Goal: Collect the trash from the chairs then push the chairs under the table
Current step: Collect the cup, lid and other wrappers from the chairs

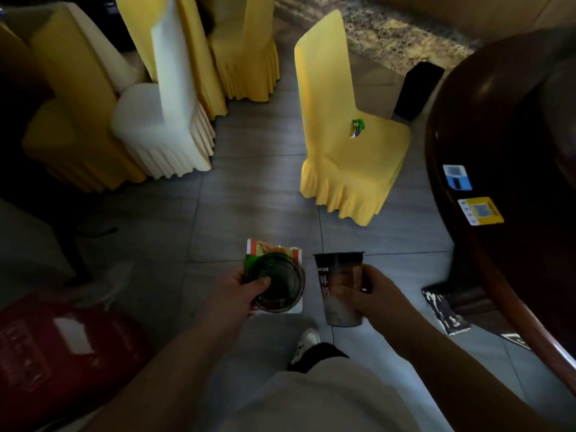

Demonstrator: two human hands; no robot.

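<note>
My left hand grips a round dark bowl together with a flat white, orange and green wrapper under it. My right hand is closed around a tall dark paper cup, held upright. Ahead stands a yellow-covered chair pulled away from the round dark wooden table at the right. A small green and silver piece of trash lies on that chair's seat, well beyond both hands.
Several more covered chairs, yellow and white, cluster at the back left. A red bag sits on the grey tiled floor at the lower left. A black bin stands behind the chair. Stickers mark the table edge.
</note>
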